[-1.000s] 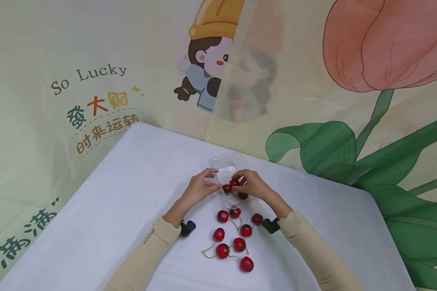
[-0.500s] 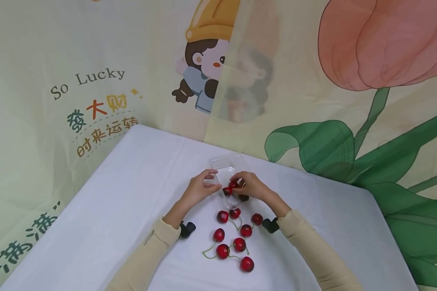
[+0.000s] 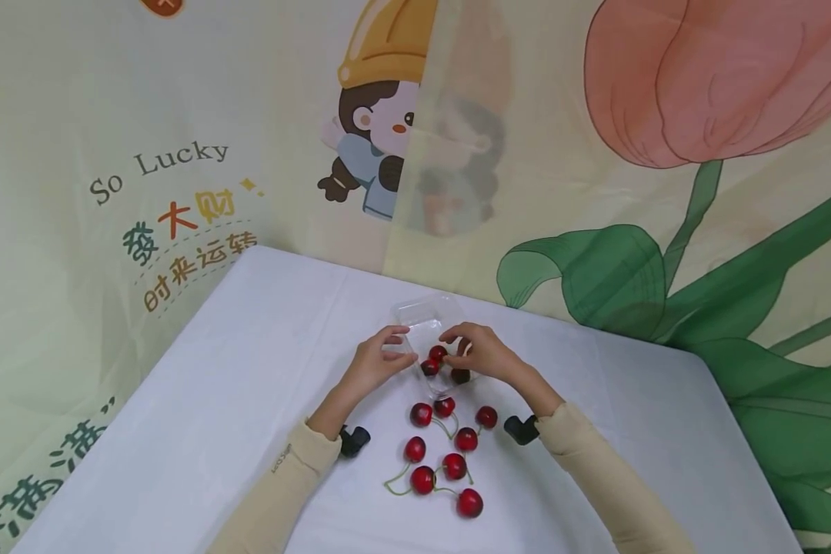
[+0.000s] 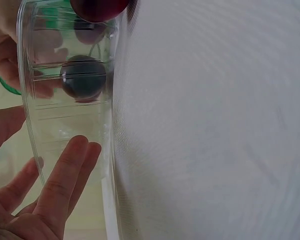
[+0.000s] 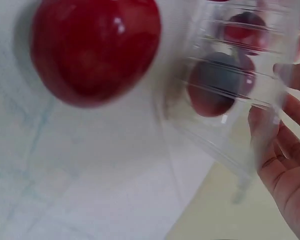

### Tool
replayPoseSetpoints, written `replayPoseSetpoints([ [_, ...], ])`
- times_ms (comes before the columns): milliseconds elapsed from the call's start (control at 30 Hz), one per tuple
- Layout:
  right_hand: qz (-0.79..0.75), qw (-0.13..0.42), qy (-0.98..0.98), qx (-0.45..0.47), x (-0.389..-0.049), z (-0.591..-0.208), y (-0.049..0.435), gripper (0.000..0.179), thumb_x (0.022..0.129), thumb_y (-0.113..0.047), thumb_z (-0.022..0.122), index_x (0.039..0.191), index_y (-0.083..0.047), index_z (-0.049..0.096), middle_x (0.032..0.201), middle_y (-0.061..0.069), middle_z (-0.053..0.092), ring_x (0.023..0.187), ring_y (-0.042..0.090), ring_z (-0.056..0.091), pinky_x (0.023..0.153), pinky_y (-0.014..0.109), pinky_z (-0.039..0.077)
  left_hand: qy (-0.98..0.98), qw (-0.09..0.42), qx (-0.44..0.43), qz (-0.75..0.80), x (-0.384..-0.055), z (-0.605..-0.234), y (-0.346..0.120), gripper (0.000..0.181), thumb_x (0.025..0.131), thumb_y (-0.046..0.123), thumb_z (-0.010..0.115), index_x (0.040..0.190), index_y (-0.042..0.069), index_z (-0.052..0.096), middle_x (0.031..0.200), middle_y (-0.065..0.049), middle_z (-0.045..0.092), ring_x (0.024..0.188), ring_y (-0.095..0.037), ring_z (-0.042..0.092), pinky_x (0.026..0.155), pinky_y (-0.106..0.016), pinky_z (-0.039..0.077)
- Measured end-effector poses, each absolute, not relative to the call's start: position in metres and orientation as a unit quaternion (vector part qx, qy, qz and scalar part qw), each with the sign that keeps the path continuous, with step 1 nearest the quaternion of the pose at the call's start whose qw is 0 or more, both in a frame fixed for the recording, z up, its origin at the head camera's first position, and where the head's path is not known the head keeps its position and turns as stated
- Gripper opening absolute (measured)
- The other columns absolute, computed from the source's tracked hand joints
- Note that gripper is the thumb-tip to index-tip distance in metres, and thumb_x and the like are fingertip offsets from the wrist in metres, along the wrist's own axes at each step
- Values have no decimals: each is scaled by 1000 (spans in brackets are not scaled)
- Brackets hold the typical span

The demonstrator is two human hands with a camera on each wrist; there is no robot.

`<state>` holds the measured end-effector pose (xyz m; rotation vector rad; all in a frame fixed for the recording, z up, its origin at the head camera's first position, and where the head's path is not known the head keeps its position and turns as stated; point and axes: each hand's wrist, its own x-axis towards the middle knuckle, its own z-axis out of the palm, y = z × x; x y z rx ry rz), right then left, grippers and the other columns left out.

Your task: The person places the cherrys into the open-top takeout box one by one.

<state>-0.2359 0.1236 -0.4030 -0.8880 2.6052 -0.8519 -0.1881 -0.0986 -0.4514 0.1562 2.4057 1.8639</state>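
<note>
A clear plastic container (image 3: 424,334) stands on the white table with cherries inside, among them a red cherry (image 3: 430,368) and a darker cherry (image 3: 460,375). My left hand (image 3: 377,358) is at its left side. In the left wrist view, straight fingers (image 4: 60,185) lie along the outer wall and another fingertip meets the rim. Over the container's right side is my right hand (image 3: 488,352), thumb and fingers spread apart with nothing between them. In the right wrist view, this hand (image 5: 292,172) is at the rim, with a cherry (image 5: 215,85) showing through the clear wall.
Several loose cherries, some with green stems, lie in front of the container, such as one nearest the front (image 3: 469,503) and one by the right wrist (image 3: 486,417). A black camera (image 3: 522,429) hangs under the right wrist. A printed cloth (image 3: 305,138) hangs behind the table (image 3: 249,346).
The right fingers have let go of a cherry, now lying in the container beside another, and have spread apart. The left hand keeps its place at the container. The head view has shifted slightly.
</note>
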Motion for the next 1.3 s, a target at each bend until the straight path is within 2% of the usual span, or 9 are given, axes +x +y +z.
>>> replayPoseSetpoints([
  [167,-303,109,893,-314,-226,-391,130,33,86,-5,73,116,5,65,111,20,66,84,25,61,66,24,54,791,50,46,608,-187,-451,-98,54,89,15,73,137,6,51,130,-23,56,109,-37,65,87,-42,56],
  [333,-308,83,893,-318,-212,-384,140,31,84,-3,74,114,3,67,109,20,66,83,20,61,69,27,54,791,46,51,608,-187,-451,-97,53,89,14,72,137,5,51,130,-24,56,108,-37,65,86,-42,57],
  [567,-306,55,895,-319,-189,-375,157,30,82,-2,76,111,-1,68,103,11,68,80,16,60,67,29,56,786,39,57,614,-188,-452,-96,52,88,11,72,135,2,52,127,-26,57,106,-38,66,85,-41,57],
  [733,-301,37,902,-306,-179,-373,173,29,80,-2,77,108,-1,69,101,10,68,78,17,61,67,27,56,789,36,58,610,-187,-452,-96,51,88,12,72,135,3,52,127,-26,58,106,-38,66,85,-42,57],
  [967,-308,53,902,-298,-170,-381,194,30,80,-4,78,108,0,68,101,11,68,80,22,63,68,26,57,789,31,59,611,-187,-455,-98,51,88,12,73,134,2,53,127,-26,58,106,-39,66,85,-43,57],
  [1300,-330,121,878,-325,-161,-407,209,29,83,-6,76,109,1,67,104,16,67,81,22,62,65,25,55,793,31,53,607,-186,-455,-96,51,88,12,73,134,3,53,126,-25,58,105,-39,66,85,-44,57],
])
